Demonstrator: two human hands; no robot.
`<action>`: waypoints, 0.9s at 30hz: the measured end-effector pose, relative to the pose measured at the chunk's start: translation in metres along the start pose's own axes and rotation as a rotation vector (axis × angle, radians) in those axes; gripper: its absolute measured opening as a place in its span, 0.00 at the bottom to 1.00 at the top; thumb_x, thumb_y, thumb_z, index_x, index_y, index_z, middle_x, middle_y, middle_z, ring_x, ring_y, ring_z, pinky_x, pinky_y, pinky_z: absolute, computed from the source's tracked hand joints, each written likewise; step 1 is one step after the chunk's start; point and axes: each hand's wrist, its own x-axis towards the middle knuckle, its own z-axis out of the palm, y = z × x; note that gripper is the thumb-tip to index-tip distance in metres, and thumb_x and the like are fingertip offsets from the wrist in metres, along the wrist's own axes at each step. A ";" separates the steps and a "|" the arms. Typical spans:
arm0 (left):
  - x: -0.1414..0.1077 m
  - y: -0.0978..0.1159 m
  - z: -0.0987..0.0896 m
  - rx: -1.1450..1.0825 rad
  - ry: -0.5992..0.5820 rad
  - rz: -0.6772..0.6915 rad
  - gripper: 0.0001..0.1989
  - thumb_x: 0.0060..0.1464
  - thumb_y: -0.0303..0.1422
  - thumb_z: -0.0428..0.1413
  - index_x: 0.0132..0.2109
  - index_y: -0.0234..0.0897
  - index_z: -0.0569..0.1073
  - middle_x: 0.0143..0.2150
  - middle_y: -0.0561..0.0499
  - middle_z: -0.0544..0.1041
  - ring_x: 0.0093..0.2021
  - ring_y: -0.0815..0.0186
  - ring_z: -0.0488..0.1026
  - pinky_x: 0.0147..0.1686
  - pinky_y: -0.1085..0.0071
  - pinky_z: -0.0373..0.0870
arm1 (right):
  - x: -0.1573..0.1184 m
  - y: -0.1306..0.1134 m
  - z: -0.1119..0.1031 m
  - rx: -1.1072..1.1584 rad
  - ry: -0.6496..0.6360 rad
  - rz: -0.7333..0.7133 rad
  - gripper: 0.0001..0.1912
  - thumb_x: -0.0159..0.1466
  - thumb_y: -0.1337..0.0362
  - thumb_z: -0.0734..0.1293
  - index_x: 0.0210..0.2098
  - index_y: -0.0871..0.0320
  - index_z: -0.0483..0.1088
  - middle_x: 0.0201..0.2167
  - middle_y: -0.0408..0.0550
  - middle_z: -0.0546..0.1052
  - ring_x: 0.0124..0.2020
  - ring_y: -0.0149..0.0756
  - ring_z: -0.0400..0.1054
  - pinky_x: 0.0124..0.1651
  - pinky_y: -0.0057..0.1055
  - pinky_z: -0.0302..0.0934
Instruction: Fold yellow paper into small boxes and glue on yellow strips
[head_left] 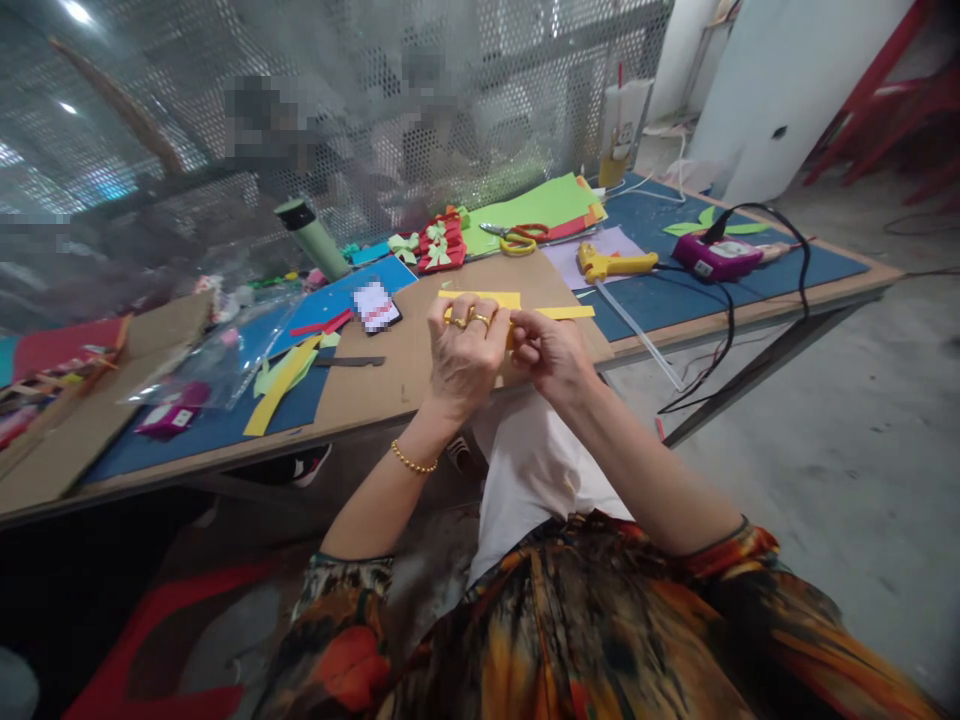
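Both hands meet over a brown cardboard sheet (360, 385) near the table's front edge. My left hand (469, 350), with gold rings on it, is closed on a yellow paper strip (491, 299) that shows above the knuckles. Right beside it, my right hand (551, 352) has its fingers pinched at the yellow paper, close to the left fingertips. Another length of yellow paper (566, 313) sticks out to the right above the right hand. The fingertips partly hide where the paper is gripped.
Behind the hands are red-and-yellow scissors (517, 238) on green paper (551, 205). To the right are a yellow glue gun (615, 263), a purple box (716, 257) and black cables. A phone (376, 306), dark blade (351, 361) and green bottle (315, 240) are left.
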 end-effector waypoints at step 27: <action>0.067 -0.009 -0.023 -0.979 -0.434 -0.677 0.03 0.40 0.32 0.70 0.25 0.38 0.86 0.25 0.46 0.82 0.22 0.68 0.73 0.21 0.75 0.67 | 0.007 -0.063 -0.044 -0.761 -0.243 -0.672 0.18 0.57 0.47 0.79 0.28 0.57 0.82 0.26 0.45 0.79 0.28 0.32 0.67 0.31 0.29 0.60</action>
